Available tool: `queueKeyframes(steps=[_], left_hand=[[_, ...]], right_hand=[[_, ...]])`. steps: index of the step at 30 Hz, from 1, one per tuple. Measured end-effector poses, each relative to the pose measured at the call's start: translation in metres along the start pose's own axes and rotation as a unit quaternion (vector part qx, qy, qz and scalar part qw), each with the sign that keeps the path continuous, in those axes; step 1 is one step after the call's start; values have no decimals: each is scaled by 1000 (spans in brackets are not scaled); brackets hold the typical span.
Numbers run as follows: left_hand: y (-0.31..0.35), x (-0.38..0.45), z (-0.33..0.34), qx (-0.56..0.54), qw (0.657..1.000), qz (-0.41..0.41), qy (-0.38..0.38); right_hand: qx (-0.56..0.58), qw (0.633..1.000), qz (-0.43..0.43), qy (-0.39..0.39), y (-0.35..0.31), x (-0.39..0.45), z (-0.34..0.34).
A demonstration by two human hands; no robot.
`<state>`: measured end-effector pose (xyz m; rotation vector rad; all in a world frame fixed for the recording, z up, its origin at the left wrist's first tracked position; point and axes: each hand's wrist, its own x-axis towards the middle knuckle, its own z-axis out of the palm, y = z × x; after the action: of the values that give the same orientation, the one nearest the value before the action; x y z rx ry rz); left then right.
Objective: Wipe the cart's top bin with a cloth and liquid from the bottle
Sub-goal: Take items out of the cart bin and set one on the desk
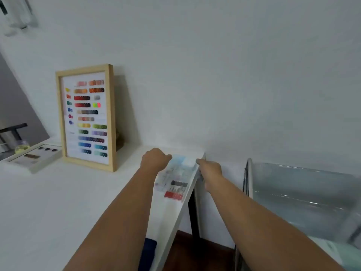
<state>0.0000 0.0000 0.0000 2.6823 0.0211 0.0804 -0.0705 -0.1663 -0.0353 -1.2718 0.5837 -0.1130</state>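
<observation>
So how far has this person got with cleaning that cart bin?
Early days, it seems. The cart's top bin looks emptied. Right now both hands, left hand and right hand, hold a clear organiser box at the white table's edge. No cloth or bottle is in view, so the wiping apparently remains.

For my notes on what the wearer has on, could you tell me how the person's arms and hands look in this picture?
Both forearms are bare up to the bottom edge of the picture, with no sleeve in view. The left hand and the right hand wear no gloves, and I see no watch, bracelet or ring, though the picture is blurred and the fingers are mostly hidden.
</observation>
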Motion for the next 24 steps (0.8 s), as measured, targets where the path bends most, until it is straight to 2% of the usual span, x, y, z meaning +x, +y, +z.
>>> queueKeyframes(steps=[5, 12, 16, 24], left_hand=[[16, 22, 13, 38, 992, -20, -121], [38, 29, 20, 82, 986, 11, -144], [53, 24, 25, 86, 983, 42, -158], [82, 15, 31, 104, 968, 86, -212]], right_hand=[[5, 1000, 17, 1, 0, 20, 11], [25, 999, 48, -3, 5, 30, 12], [24, 999, 22, -4, 9, 31, 11], [107, 990, 36, 79, 9, 20, 4]])
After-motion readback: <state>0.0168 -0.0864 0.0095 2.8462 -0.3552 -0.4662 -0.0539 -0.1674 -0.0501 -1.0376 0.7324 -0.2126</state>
